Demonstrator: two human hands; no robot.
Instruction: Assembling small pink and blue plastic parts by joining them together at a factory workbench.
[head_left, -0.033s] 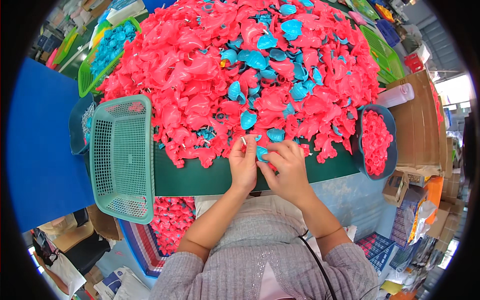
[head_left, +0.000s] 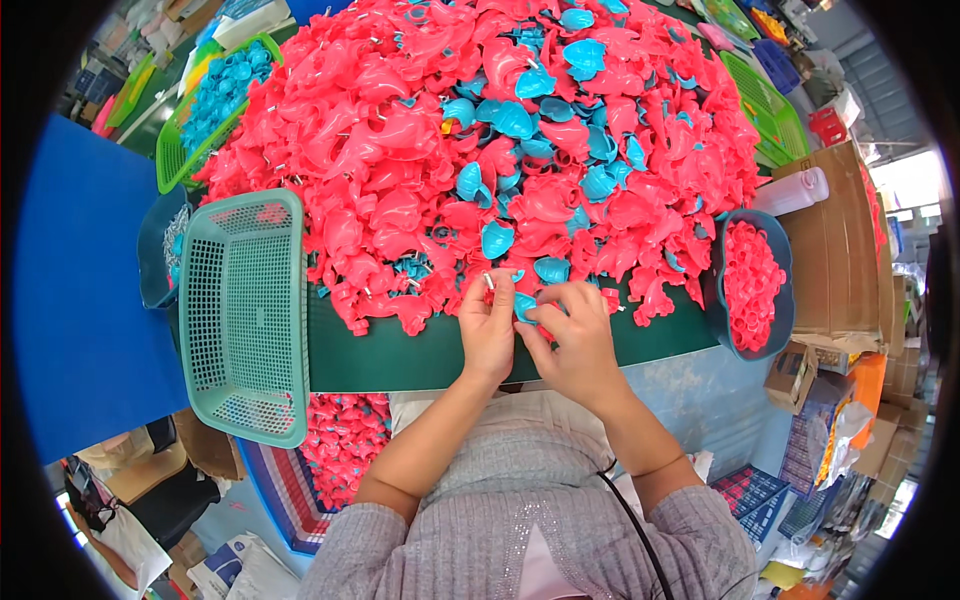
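Note:
Just in front of my body, both hands meet at the near edge of the pile. My left hand [head_left: 489, 330] is closed, with a small white peg [head_left: 489, 281] showing at its fingertips and a bit of blue plastic beside it. Between the two hands is a curved blue plastic shell piece [head_left: 524, 304]. The fingers of my right hand [head_left: 577, 335] pinch that piece from its right side. Ahead lies a big heap of glossy pink plastic shell parts [head_left: 390, 160], mixed with loose blue shell pieces [head_left: 512, 121].
A green mesh basket [head_left: 190, 320] stands at the left, near a green crate [head_left: 173, 150] of blue parts. To the right, a dark tub [head_left: 778, 325] holds small pink rings, with a cardboard box [head_left: 830, 250] beyond. Below the table's left side sits a container of pink parts [head_left: 345, 440].

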